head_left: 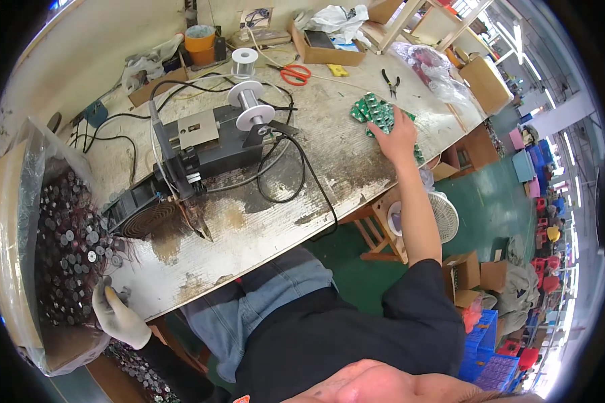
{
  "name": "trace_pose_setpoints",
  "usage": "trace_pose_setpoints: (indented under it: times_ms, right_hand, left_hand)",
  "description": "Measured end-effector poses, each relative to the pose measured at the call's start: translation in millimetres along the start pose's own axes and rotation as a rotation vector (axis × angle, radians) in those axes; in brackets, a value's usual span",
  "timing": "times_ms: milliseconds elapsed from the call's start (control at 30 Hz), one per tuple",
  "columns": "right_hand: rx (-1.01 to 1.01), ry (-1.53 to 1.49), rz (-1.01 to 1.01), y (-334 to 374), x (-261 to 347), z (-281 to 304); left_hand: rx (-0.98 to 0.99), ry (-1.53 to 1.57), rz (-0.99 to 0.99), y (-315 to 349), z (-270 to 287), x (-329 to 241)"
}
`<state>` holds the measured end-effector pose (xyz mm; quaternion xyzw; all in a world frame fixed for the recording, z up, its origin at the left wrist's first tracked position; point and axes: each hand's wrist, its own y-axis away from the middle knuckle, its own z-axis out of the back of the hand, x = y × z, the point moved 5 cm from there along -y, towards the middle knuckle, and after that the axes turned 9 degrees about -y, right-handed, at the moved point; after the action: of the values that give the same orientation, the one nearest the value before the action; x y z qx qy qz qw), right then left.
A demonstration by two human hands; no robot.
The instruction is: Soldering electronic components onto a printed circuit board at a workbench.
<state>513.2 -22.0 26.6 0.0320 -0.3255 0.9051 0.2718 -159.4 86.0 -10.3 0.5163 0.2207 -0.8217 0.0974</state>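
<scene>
My right hand (pixel 399 139) is bare and reaches over a pile of green circuit boards (pixel 378 113) on the far right of the workbench. Its thumb lies against their near left side and its fingers curl over the boards. At the lower left, my left hand (pixel 122 319) wears a white glove with greyed fingertips. It is at the near right edge of a plastic-lined box (pixel 74 342) full of small round grey parts with thin wires (pixel 67 235). The gloved fingers are drawn together; what they hold is too small to make out.
A dark soldering machine (pixel 215 144) with a white wire spool (pixel 251 106) stands mid-bench, trailing black cables. Behind are orange-handled scissors (pixel 294 74), pliers (pixel 390 84), an orange cup (pixel 200 43) and a cardboard box (pixel 326 54). A white fan (pixel 441 216) and wooden stool (pixel 383 228) stand below the bench.
</scene>
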Motion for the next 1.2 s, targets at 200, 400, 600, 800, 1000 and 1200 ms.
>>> trace_pose_setpoints:
  times_ms: [200,400,600,800,1000,1200]
  right_hand:
    - [0.113,-0.019,0.005,23,22,-21]
    - [0.075,-0.070,0.168,59,98,14]
    - [0.068,-0.160,0.211,61,111,19]
    - [0.001,-0.295,0.228,53,109,33]
    - [0.321,-1.309,-0.495,77,117,25]
    - [0.528,-1.211,-0.322,105,162,37]
  left_hand:
    - [0.060,0.284,0.161,-12,13,30]
    - [0.252,0.933,0.623,-15,12,33]
    - [0.098,0.426,0.249,-18,13,19]
    - [0.056,0.151,0.093,11,-7,-6]
    - [0.334,0.203,0.186,54,-29,-31]
    - [0.472,-0.012,0.040,69,-42,-50]
